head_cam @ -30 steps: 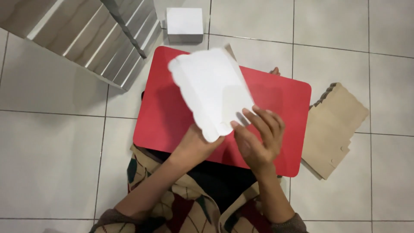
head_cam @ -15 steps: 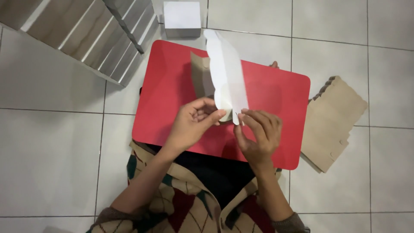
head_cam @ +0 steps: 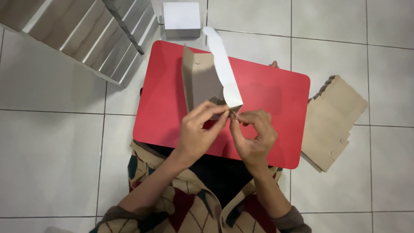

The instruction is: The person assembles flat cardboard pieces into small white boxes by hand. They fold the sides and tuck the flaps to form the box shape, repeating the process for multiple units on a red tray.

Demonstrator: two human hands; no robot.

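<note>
A flat cardboard box blank point(head_cam: 211, 77), white outside and brown inside, stands half folded over a red lap table point(head_cam: 280, 99). My left hand point(head_cam: 198, 131) pinches its near corner from the left. My right hand point(head_cam: 254, 133) pinches the same corner from the right, fingertips almost touching the left hand's. The white flap rises up and away toward the far edge of the table.
A stack of flat brown box blanks point(head_cam: 332, 121) lies on the tiled floor right of the table. A folded white box point(head_cam: 182, 18) stands beyond the table's far edge. Rows of assembled boxes point(head_cam: 82, 34) fill the upper left.
The blank was held flat with its white face up; it has been turned and folded open, brown inside now showing. Both hands have come together at its near corner.
</note>
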